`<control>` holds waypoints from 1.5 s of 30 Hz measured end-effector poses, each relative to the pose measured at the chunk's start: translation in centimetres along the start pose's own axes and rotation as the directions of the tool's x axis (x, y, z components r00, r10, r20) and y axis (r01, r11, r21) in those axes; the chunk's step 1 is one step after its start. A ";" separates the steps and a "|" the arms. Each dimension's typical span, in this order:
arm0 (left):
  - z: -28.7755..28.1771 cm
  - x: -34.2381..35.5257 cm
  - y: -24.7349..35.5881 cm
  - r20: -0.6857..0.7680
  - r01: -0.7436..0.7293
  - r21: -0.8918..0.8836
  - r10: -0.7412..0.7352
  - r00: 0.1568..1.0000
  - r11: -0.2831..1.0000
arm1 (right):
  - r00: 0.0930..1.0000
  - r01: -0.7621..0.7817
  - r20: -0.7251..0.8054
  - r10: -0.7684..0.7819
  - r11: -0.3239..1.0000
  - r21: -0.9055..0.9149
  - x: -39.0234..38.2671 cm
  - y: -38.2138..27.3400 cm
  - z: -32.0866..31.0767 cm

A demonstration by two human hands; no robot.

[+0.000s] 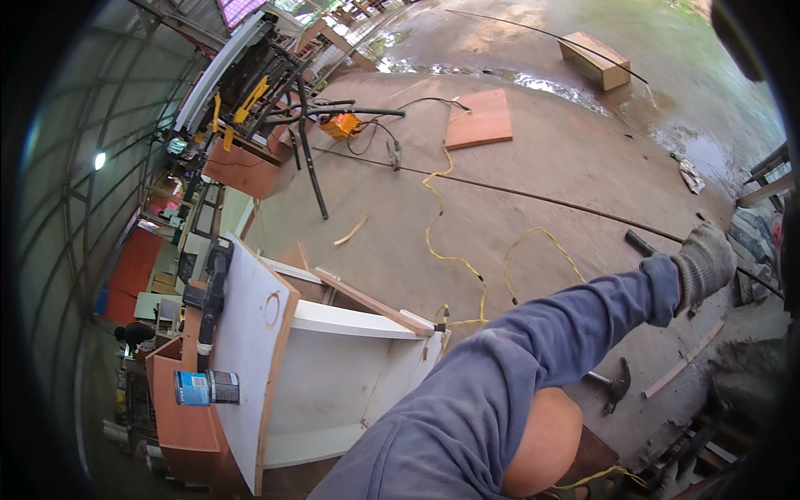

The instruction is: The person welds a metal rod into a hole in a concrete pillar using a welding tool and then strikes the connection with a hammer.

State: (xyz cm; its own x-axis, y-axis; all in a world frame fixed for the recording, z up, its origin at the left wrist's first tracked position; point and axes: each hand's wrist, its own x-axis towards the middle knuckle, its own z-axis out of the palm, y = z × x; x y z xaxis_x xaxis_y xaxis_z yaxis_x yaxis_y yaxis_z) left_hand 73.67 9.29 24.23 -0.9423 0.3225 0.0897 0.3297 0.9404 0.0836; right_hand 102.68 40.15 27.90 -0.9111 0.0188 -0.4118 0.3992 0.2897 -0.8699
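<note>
My left hand (pixel 707 260), in a grey knitted glove, reaches far out to the right at the end of a blue sleeve. Its fingers are curled around a tool with a black handle (pixel 640 243). The handle's end sticks out beside the wrist, and the glove hides the rest. Behind that hand runs a long dark rod (pixel 533 197) on the concrete. Below the forearm lies a claw hammer (pixel 617 385), its shaft partly covered by the sleeve. My right hand is out of view.
A white open cabinet frame (pixel 350 321) stands left of my arm, with a cordless power tool (pixel 215 287) and a blue can (pixel 207 388) against its panel. A yellow cord (pixel 435 242) winds over the floor. Beyond are a reddish board (pixel 479 118), black-legged stand (pixel 307 137) and wooden box (pixel 596 60).
</note>
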 end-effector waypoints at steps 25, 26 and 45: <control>-3.7 -1.7 -0.7 -0.243 -0.179 -0.447 0.073 0.967 0.876 | 0.981 -0.151 -0.166 0.096 0.921 -0.360 -2.5 -5.8 -10.7; -3.4 -1.3 -0.7 -0.228 -0.135 -0.480 0.026 0.973 0.867 | 0.979 -0.161 -0.173 0.104 0.919 -0.359 -2.8 -6.6 -11.0; -3.1 -2.3 -0.4 -0.424 -0.340 -0.364 0.170 0.889 0.867 | 0.929 -0.092 -0.369 0.017 0.978 -0.185 -9.2 -6.2 -9.2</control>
State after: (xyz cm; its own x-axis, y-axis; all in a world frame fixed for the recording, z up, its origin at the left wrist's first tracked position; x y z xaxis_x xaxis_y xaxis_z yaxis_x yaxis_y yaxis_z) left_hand 75.91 7.84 27.05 -0.7575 0.4009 0.5152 0.6271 0.6661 0.4038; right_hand 107.63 47.01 39.59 -0.8777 0.3757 -0.2975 0.4551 0.4590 -0.7630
